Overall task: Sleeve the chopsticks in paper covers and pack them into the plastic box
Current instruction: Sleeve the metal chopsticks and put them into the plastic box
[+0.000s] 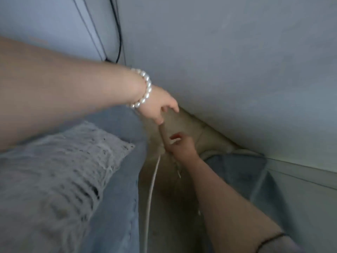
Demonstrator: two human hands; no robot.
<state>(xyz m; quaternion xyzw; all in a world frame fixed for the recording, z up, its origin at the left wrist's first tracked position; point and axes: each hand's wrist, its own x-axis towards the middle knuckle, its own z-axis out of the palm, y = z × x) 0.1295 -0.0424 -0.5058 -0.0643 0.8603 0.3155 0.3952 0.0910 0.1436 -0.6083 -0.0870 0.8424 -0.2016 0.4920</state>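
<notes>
I can read no writing or label anywhere. My left hand (160, 108), a pearl bracelet (144, 90) on its wrist, reaches down with its fingertips pinching the top of a tan, stick-like thing (162, 133); blur keeps me from saying whether it is a sleeved chopstick. My right hand (179, 145) curls round its lower part. Both work in a narrow gap between the grey wall (237, 61) and blue denim fabric (116, 198), over beige cloth (191, 121). A white cord (152, 187) runs down the gap.

Dim, flat, bluish light; the whole view is softly blurred, worst on the grey knitted cushion (60, 161), with wide-angle bending beside it.
</notes>
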